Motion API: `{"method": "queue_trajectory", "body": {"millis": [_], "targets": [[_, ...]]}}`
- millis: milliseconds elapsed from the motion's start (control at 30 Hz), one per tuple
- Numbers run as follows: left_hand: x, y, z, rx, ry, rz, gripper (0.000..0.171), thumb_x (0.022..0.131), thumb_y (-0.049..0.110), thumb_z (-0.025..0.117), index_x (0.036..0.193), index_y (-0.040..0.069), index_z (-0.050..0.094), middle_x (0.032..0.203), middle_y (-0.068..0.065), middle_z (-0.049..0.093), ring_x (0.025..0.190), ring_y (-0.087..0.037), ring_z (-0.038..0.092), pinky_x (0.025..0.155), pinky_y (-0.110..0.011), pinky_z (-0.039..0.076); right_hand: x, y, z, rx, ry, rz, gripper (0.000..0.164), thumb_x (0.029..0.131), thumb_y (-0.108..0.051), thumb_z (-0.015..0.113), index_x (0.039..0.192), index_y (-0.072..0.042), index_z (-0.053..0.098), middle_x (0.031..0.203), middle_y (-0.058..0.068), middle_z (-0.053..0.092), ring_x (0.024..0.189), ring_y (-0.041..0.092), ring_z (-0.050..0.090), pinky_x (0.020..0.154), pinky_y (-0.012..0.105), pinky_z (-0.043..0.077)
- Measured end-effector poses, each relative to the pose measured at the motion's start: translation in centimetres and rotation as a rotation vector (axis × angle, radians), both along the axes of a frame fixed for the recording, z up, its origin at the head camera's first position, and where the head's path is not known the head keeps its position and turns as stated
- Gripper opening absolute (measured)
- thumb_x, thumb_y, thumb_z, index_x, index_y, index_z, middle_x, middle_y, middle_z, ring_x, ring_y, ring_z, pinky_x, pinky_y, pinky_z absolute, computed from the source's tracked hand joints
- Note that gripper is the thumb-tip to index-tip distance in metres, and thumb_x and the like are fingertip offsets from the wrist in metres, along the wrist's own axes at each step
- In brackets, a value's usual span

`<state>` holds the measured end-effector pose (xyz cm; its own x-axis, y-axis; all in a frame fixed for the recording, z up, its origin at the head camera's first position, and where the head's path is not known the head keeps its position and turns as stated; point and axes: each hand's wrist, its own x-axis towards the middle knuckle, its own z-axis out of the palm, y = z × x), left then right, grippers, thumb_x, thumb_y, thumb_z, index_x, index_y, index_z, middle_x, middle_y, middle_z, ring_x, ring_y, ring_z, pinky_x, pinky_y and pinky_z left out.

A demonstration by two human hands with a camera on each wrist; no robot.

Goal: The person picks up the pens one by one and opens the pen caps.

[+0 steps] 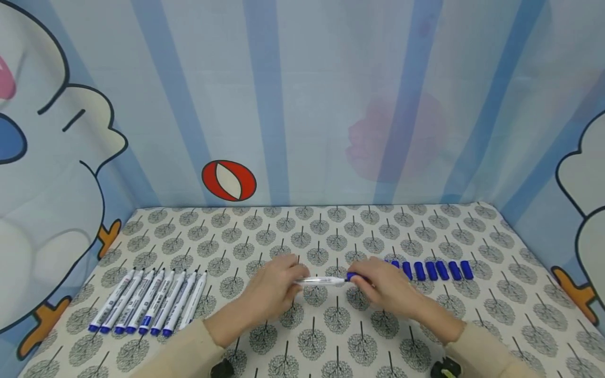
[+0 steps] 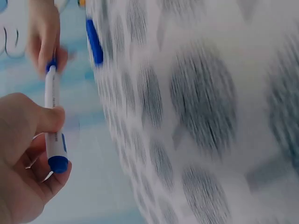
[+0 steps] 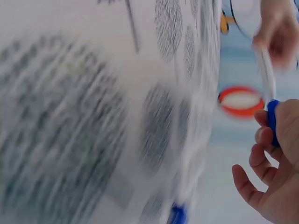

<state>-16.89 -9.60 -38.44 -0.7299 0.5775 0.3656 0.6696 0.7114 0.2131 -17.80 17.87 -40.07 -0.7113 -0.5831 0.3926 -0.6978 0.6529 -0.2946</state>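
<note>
Over the middle of the table, my left hand [image 1: 271, 283] pinches a white marker [image 1: 322, 281] by its barrel, between thumb and fingers. The marker lies level, with its blue end plug [image 2: 58, 164] toward me in the left wrist view. My right hand [image 1: 392, 286] grips a blue cap [image 3: 273, 123] with thumb and fingers at the marker's writing end; its other fingers are loosely bent. In the head view a bit of dark tip shows between barrel and cap. The palm hides part of the cap.
At the left, several white markers [image 1: 157, 302] lie side by side, uncapped, with dark tips pointing away and blue ends near. On the right stands a row of several blue caps [image 1: 431, 271]. A tree-patterned cloth [image 1: 312, 341] covers the table; a printed curtain [image 1: 312, 105] closes the back.
</note>
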Motion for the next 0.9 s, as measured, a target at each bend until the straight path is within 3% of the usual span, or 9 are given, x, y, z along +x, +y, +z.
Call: {"method": "queue_trajectory", "body": {"millis": [167,333,533,700,900], "targets": [[-0.1,-2.3,0.6,0.003,0.011,0.119,0.023,0.070,0.012,0.077,0.091,0.018,0.069,0.076,0.012,0.055,0.068,-0.003,0.046,0.055,-0.014,0.040,-0.1,3.1,0.4,-0.038,0.016,-0.112,0.007,0.086,-0.010,0.062,0.092,-0.015,0.063,0.069,-0.016,0.046,0.059,-0.001,0.037,0.053,0.019,0.035],[-0.2,-2.9,1.2,-0.038,-0.030,0.187,0.021,0.074,0.012,0.073,0.094,0.016,0.068,0.075,0.010,0.055,0.064,-0.003,0.045,0.050,-0.013,0.038,-0.2,3.6,0.5,-0.013,0.009,-0.138,0.011,0.085,-0.015,0.064,0.096,-0.016,0.063,0.077,-0.012,0.055,0.063,0.005,0.047,0.055,0.018,0.039],[0.0,-3.1,1.0,-0.073,-0.045,0.280,0.020,0.073,0.016,0.074,0.092,0.019,0.069,0.075,0.009,0.055,0.062,-0.003,0.045,0.046,-0.015,0.036,0.2,3.9,0.3,0.001,0.025,-0.215,0.019,0.082,-0.014,0.068,0.100,-0.014,0.064,0.090,-0.007,0.064,0.072,0.006,0.053,0.059,0.023,0.044],[0.3,-3.6,0.7,-0.074,-0.084,0.333,0.019,0.072,0.015,0.073,0.091,0.017,0.069,0.075,0.008,0.058,0.058,-0.005,0.046,0.044,-0.017,0.036,0.4,4.5,0.0,0.011,0.037,-0.235,0.024,0.081,-0.013,0.068,0.105,-0.012,0.064,0.097,-0.001,0.067,0.081,0.011,0.060,0.066,0.028,0.050],[0.4,-4.3,0.5,-0.061,-0.140,0.359,0.019,0.073,0.011,0.071,0.092,0.015,0.069,0.074,0.005,0.058,0.051,-0.006,0.042,0.038,-0.015,0.033,0.5,5.1,0.0,0.008,0.014,-0.269,0.029,0.081,-0.015,0.067,0.110,-0.011,0.063,0.100,0.003,0.067,0.077,0.013,0.060,0.060,0.025,0.048]]}}
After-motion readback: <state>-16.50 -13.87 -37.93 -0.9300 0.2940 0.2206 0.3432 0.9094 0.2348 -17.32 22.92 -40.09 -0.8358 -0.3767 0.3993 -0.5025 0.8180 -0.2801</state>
